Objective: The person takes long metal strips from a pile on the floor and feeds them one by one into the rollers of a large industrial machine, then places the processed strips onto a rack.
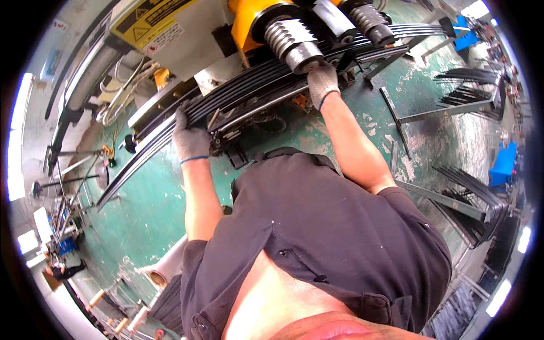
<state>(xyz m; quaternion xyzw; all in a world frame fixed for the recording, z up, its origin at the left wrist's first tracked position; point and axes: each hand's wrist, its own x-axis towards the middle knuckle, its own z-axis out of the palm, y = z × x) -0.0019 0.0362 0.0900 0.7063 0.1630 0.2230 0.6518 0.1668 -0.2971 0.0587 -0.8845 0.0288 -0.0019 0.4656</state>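
A bundle of long dark metal tubes (226, 93) runs slantwise across a machine, from the lower left up to the far right. My left hand (191, 139), in a light knitted glove with a blue cuff edge, is closed round the bundle left of the middle. The matching glove on my right hand (323, 86) reaches up to the lower end of a ribbed steel roller (292, 42), close to the tubes. Its fingertips are partly hidden there, so their grip does not show. A second ribbed roller (368, 22) stands farther right.
The machine has a pale housing (175, 51) with a yellow warning label and a yellow-orange part (249, 17). Metal racks (447, 116) holding dark bent tubes stand to the right. A cardboard-coloured cylinder (167, 269) lies at lower left. The green floor (141, 209) is worn.
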